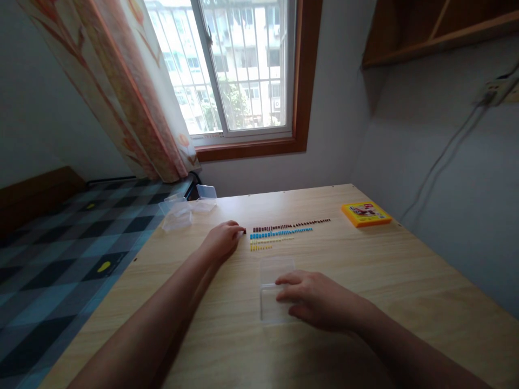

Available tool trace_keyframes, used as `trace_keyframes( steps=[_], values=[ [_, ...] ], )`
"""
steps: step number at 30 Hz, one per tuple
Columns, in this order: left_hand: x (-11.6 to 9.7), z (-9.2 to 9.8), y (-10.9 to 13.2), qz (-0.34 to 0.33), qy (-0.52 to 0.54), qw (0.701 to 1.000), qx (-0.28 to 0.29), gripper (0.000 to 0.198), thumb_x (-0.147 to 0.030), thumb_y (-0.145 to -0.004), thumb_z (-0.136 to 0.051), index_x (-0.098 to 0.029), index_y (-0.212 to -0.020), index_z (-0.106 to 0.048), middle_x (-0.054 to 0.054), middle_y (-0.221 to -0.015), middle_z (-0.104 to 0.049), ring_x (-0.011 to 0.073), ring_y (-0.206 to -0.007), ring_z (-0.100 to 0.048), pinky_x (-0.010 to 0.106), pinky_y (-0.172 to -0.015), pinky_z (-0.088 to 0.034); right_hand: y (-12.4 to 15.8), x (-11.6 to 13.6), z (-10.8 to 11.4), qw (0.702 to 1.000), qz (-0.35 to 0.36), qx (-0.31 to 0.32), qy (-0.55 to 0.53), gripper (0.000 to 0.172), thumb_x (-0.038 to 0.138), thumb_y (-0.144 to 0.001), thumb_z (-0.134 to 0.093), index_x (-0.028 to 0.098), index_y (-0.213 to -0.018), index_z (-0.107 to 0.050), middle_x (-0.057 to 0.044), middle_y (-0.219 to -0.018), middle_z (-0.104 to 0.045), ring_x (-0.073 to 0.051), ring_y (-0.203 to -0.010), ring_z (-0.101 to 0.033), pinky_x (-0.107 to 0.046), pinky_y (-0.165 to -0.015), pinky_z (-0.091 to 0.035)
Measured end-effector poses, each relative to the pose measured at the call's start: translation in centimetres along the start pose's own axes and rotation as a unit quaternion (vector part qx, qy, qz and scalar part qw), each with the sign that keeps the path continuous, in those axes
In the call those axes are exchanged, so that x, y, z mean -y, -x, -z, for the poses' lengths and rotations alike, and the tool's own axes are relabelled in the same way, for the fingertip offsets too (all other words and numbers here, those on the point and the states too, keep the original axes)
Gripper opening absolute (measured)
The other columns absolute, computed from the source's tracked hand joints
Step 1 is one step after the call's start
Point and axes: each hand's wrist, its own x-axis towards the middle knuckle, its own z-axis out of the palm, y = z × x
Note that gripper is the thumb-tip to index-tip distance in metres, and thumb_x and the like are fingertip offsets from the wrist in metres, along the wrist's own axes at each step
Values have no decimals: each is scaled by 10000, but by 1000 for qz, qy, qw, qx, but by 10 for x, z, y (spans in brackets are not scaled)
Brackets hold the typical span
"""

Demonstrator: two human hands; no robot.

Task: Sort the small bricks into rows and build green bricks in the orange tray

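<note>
My left hand (pixel 224 239) reaches to the left end of the rows, its fingers pinched on a small dark brown block (pixel 244 232). To its right lie long rows of tiny pieces: a dark brown row (pixel 292 225), a blue row (pixel 281 233), a pale row (pixel 273 240) and a short yellow row (pixel 260 248). Over a clear plastic box (pixel 267 305) with its lid folded open, my right hand (pixel 310 297) holds its fingers apart. Its fingertips overlap the box's right side; whether they touch it I cannot tell.
Several clear open boxes (pixel 178 219) stand at the far left of the wooden table (pixel 385 302). A yellow-orange flat case (pixel 367 214) with a printed cover lies at the back right. Left of the table is a bed with a checked cover (pixel 65 243).
</note>
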Motion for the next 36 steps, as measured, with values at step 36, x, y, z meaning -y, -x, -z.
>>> trace_keyframes(
  steps=[36],
  values=[
    [-161, 44, 98, -150, 41, 979, 132, 129, -163, -816, -618, -217, -877, -719, 47, -866, -738, 231, -799, -690, 330, -731, -514, 0, -3, 0, 998, 47, -16, 28, 232, 135, -864, -605, 244, -918, -803, -42, -1301, -690, -213, -1086, -683, -325, -963, -510]
  ],
)
